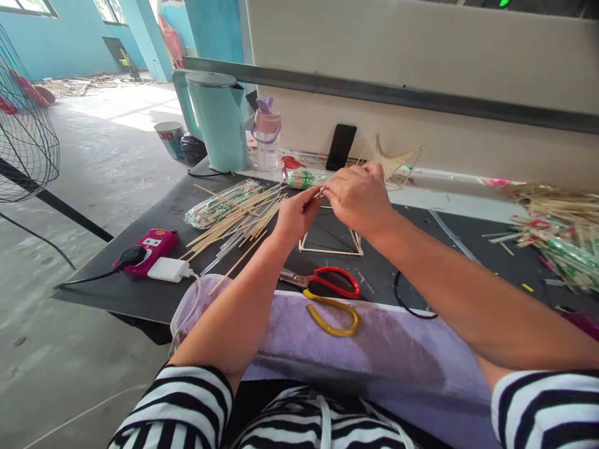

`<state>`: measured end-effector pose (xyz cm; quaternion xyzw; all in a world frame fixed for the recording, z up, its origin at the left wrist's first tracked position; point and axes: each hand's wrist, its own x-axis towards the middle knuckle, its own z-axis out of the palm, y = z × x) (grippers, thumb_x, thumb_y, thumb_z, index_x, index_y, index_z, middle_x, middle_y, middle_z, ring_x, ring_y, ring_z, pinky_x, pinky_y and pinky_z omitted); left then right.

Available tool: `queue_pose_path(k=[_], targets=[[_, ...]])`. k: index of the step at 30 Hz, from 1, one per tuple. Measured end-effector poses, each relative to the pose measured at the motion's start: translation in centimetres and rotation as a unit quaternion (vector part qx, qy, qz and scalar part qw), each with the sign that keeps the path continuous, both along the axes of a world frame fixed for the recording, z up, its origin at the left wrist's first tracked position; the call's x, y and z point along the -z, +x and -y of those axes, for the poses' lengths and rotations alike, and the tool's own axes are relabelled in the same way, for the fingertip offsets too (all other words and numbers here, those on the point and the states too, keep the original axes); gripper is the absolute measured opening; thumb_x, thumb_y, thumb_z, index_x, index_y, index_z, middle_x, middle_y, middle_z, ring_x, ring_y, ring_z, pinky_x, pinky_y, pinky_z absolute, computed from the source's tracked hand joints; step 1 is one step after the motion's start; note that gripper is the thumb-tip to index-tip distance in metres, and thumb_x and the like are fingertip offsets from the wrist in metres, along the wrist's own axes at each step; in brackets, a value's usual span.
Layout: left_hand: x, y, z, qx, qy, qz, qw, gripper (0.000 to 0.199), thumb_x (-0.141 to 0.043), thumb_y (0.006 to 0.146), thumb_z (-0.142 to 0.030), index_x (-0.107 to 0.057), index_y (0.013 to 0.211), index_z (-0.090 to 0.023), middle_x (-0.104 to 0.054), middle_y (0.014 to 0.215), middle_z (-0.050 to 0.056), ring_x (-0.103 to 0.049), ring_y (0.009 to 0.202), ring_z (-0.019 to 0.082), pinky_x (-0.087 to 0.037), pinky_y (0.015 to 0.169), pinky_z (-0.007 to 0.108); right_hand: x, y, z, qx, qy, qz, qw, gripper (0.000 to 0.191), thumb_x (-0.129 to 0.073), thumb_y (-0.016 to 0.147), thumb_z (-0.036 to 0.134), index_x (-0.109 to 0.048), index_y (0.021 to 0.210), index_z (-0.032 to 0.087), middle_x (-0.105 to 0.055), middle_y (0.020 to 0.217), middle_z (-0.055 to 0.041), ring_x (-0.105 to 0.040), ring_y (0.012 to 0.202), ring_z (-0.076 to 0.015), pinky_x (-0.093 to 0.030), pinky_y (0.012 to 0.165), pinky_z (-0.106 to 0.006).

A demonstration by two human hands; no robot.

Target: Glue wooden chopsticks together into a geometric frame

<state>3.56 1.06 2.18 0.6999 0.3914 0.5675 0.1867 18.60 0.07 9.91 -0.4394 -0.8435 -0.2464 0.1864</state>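
A small frame of thin wooden sticks (pixel 330 252) stands on the dark tabletop, its square base and slanting sides showing under my hands. My left hand (pixel 298 215) pinches stick ends near the top of the frame, thumb and forefinger pressed together. Close against it, my right hand (pixel 359 198) is closed with its fingertips at the same joint; its fingers partly hide what they hold. Scissors (pixel 333 288) with one red and one yellow handle lie nearer my body. Left of my left hand is a loose pile of bamboo sticks (pixel 248 218).
A purple cloth (pixel 393 337) covers the table's front edge. Left are a magenta power strip (pixel 152 249) and plastic-wrapped sticks (pixel 219 204). Behind stand a kettle (pixel 215 121), bottle (pixel 267 140), phone (pixel 341 146) and woven stick piece (pixel 390 161). More sticks (pixel 556 224) heap right.
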Motion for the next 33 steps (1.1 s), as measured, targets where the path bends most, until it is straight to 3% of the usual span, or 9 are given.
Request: queue_pose_path(k=[6, 22, 33], targets=[[0.1, 0.0, -0.1, -0.009, 0.009, -0.006, 1.000, 0.033, -0.054, 0.086, -0.022, -0.073, 0.113, -0.013, -0.068, 0.073, 0.000, -0.053, 0.062, 0.009, -0.042, 0.061, 0.020, -0.2, -0.3, -0.2, 0.011, -0.004, 0.030, 0.999, 0.024, -0.045, 0.093, 0.021, -0.068, 0.086, 0.020, -0.070, 0.095, -0.0067, -0.055, 0.090, -0.0224, -0.028, 0.089, -0.043], [0.7, 0.1, -0.7, 0.040, -0.019, 0.050, 0.998, 0.034, -0.058, 0.086, -0.022, -0.071, 0.117, -0.014, -0.077, 0.101, 0.006, -0.070, 0.092, 0.020, -0.053, 0.081, 0.029, -0.7, -1.6, -1.5, 0.001, -0.055, -0.004, 0.998, 0.019, -0.047, 0.082, 0.019, -0.066, 0.086, 0.019, -0.066, 0.088, -0.0096, -0.057, 0.091, -0.0275, -0.029, 0.094, -0.047], [0.7, 0.1, -0.6, 0.020, -0.015, 0.044, 0.999, 0.034, -0.058, 0.085, -0.021, -0.071, 0.116, -0.014, -0.077, 0.095, 0.006, -0.069, 0.084, 0.018, -0.051, 0.077, 0.028, -0.8, -1.6, -1.9, -0.025, -0.070, -0.002, 0.997, 0.020, -0.050, 0.084, 0.023, -0.068, 0.092, 0.019, -0.063, 0.086, -0.0075, -0.056, 0.092, -0.0264, -0.028, 0.095, -0.048]])
